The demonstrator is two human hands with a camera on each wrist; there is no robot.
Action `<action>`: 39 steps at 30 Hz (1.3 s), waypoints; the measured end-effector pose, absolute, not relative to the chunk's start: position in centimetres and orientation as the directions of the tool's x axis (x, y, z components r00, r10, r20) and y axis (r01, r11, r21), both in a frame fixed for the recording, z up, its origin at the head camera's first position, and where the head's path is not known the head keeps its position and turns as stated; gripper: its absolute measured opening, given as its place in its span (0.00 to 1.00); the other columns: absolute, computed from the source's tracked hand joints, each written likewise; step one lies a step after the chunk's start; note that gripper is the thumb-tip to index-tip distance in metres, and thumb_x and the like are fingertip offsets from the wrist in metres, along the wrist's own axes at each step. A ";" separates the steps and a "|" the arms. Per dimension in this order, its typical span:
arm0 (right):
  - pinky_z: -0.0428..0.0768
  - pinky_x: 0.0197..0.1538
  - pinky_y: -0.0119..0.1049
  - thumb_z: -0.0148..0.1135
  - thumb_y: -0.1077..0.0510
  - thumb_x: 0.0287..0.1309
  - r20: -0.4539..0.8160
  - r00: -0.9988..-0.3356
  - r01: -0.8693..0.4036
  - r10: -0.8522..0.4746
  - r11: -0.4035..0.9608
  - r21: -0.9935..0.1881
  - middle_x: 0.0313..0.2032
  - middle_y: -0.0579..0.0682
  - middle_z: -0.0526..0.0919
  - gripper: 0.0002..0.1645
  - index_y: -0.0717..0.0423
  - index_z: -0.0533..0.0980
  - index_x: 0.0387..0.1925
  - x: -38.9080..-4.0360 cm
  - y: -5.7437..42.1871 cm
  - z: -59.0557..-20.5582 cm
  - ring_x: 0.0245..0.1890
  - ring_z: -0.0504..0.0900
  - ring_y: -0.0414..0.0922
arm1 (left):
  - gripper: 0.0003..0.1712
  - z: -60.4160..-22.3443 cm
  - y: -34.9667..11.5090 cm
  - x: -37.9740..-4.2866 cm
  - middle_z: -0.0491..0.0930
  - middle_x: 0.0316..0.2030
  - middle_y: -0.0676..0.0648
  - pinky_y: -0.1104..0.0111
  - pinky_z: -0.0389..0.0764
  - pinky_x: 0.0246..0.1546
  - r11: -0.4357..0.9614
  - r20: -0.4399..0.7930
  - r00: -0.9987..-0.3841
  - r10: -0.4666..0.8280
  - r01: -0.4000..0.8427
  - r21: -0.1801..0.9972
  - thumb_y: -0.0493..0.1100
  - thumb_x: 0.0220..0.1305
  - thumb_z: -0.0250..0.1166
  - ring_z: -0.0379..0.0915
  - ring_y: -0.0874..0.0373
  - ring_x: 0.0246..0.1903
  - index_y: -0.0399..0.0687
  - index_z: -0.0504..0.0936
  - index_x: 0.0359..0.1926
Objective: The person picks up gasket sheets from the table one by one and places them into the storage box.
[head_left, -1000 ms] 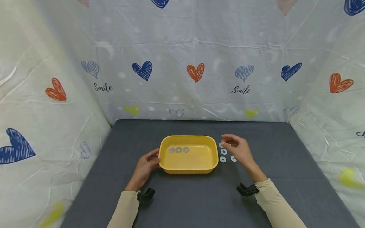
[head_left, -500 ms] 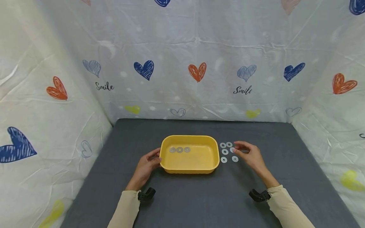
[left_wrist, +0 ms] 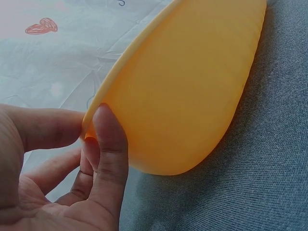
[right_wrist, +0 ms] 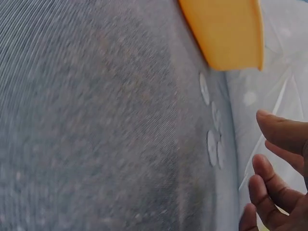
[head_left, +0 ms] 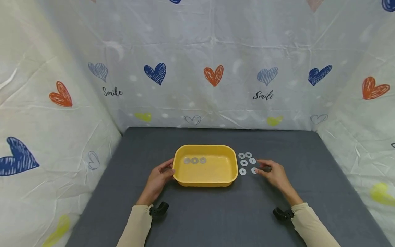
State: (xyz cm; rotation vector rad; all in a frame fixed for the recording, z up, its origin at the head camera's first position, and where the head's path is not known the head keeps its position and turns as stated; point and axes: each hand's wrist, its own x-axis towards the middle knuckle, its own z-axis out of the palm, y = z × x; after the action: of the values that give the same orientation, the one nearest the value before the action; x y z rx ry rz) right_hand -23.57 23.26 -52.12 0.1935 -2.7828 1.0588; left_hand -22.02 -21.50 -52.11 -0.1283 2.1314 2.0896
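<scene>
while the left hand (head_left: 156,181) pinches the yellow tray (head_left: 210,174) by its rim, likely steadying it, the empty right hand (head_left: 276,174) curls loosely beside flat rings (head_left: 241,163).

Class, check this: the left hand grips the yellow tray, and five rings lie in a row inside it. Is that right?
Not quite: the number is wrong. The head view shows three rings, not five, in a row inside the tray; the left hand does grip it.

Smooth, glossy plastic tray (head_left: 213,175).
</scene>
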 end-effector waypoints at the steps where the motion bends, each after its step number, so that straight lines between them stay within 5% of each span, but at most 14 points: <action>1: 0.79 0.44 0.46 0.73 0.55 0.53 0.188 -0.980 -0.173 -0.065 0.748 -0.641 0.39 0.54 0.84 0.24 0.54 0.82 0.53 -23.6 23.4 -52.3 0.39 0.83 0.50 | 0.31 -52.1 -21.5 -22.0 0.68 0.54 0.39 0.72 0.81 0.42 0.024 -0.169 -0.985 0.048 -0.168 0.986 0.35 0.67 0.59 0.74 0.50 0.48 0.46 0.67 0.70; 11: 0.69 0.36 0.35 0.74 0.56 0.50 0.162 -0.982 -0.184 -0.101 0.725 -0.663 0.35 0.53 0.82 0.21 0.55 0.85 0.48 -24.3 24.1 -53.2 0.31 0.71 0.42 | 0.31 -52.2 -21.6 -22.0 0.68 0.54 0.38 0.71 0.81 0.42 0.023 -0.160 -0.986 0.054 -0.159 0.987 0.35 0.67 0.59 0.74 0.49 0.48 0.47 0.67 0.70; 39: 0.66 0.35 0.34 0.72 0.59 0.53 0.117 -0.985 -0.170 -0.124 0.727 -0.666 0.31 0.50 0.78 0.17 0.54 0.86 0.47 -24.7 23.8 -54.8 0.29 0.69 0.41 | 0.31 -52.2 -21.6 -21.9 0.68 0.56 0.38 0.71 0.82 0.42 0.012 -0.168 -0.985 0.048 -0.167 0.986 0.35 0.67 0.59 0.75 0.53 0.45 0.46 0.66 0.71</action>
State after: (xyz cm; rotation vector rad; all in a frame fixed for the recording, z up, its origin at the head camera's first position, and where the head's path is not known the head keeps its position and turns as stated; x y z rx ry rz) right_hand -24.71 23.78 -54.81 0.2435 -2.8591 1.1122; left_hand -21.90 -21.57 -52.15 -0.1260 2.1190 2.1022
